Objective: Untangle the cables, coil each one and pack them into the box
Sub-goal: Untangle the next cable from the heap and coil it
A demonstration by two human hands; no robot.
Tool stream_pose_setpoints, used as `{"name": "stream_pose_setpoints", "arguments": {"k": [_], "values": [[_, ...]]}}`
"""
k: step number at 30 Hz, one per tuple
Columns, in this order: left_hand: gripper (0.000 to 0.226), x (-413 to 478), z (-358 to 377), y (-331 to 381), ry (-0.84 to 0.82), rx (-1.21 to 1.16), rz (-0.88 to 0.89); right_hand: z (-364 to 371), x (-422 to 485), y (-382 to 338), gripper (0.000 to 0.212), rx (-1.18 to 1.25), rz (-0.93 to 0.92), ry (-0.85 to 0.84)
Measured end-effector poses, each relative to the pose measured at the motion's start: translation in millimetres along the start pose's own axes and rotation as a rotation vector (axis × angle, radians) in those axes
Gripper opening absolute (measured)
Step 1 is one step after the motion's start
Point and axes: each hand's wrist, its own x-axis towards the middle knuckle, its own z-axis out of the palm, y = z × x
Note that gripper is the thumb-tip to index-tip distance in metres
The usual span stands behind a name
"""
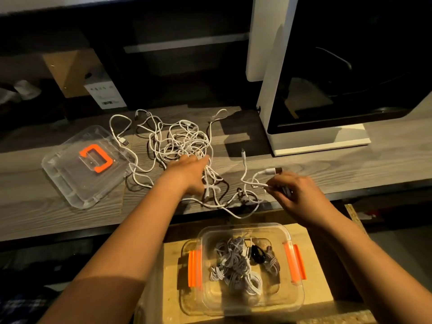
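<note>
A tangle of white cables (177, 141) lies on the grey wooden shelf (350, 169). My left hand (189, 171) reaches into the near side of the tangle, fingers stretched forward over the strands. To the right, my right hand (292, 190) pinches a white cable (257, 181) whose USB plug (277, 170) sticks up just beyond the fingers. Below the shelf, a clear plastic box (297, 298) with orange latches stands on a wooden board. Several coiled white cables (236, 263) and a dark one lie inside it.
The box's clear lid (70, 178) with an orange handle lies on the shelf at left. A white-framed appliance (327, 113) with a dark glass door stands at the back right. A cardboard box (70, 71) and a white carton (105, 94) sit behind.
</note>
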Motion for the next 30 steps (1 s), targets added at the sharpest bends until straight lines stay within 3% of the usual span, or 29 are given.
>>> {"name": "stream_pose_setpoints", "arguments": {"k": [3, 8, 12, 15, 18, 22, 25, 27, 30], "values": [[0.102, -16, -8, 15, -0.005, 0.066, 0.127, -3, 3, -1, 0.011, -0.022, -0.031, -0.014], [0.072, -28, -12, 40, 0.323, -0.244, 0.380, -10, 4, -7, 0.015, -0.011, -0.071, 0.005], [0.051, -21, -12, 37, 0.565, 0.083, 0.320, -15, 0, -9, 0.031, 0.012, -0.098, -0.021], [0.024, -16, -12, 36, 0.543, 0.232, 0.295, -16, -3, -7, 0.033, 0.049, -0.113, -0.031], [0.029, -15, -5, 35, 0.452, 0.269, 0.279, -20, -5, -2, 0.033, 0.065, -0.089, -0.022], [0.033, -18, 14, 43, 0.284, 0.093, 0.239, -25, -4, 5, 0.019, 0.009, -0.077, -0.015], [0.030, -16, 21, 47, 0.358, -0.017, 0.226, -27, -6, 13, 0.010, -0.105, -0.016, 0.025], [0.024, -17, 20, 50, 0.509, -0.118, 0.217, -28, -9, 21, 0.020, -0.198, 0.104, 0.012], [0.022, -24, 19, 65, 0.636, -0.329, 0.252, -28, -15, 32, 0.055, -0.359, 0.359, -0.168]]}}
